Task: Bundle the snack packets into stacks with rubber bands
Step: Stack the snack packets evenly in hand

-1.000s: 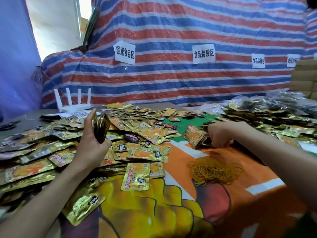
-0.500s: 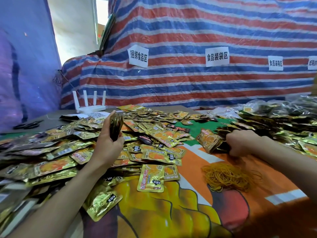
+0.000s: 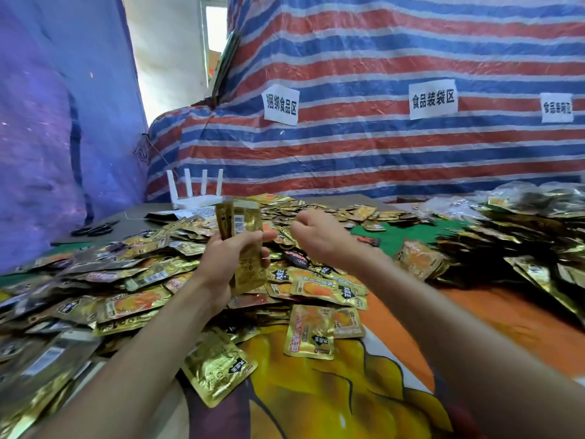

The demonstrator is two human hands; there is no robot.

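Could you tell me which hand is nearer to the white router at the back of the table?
Left. The left hand holds a packet stack just in front of the router; the right hand hovers farther right.

- Soft, even daylight comes in from the bright gap (image 3: 177, 58) at the back left.
- Gold snack packets (image 3: 218, 369) glint.
- Edges bow and smear; forearms blur.

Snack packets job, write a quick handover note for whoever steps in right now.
Left hand: grips an upright stack of gold packets, no band visible on it.
Right hand: closed in a loose fist beside the stack; contents cannot be told.
Loose packets cover the table's left and middle.
One bundle lies to the right.
Rubber bands are not in view.
Left to do: band this stack, continue with the rest.
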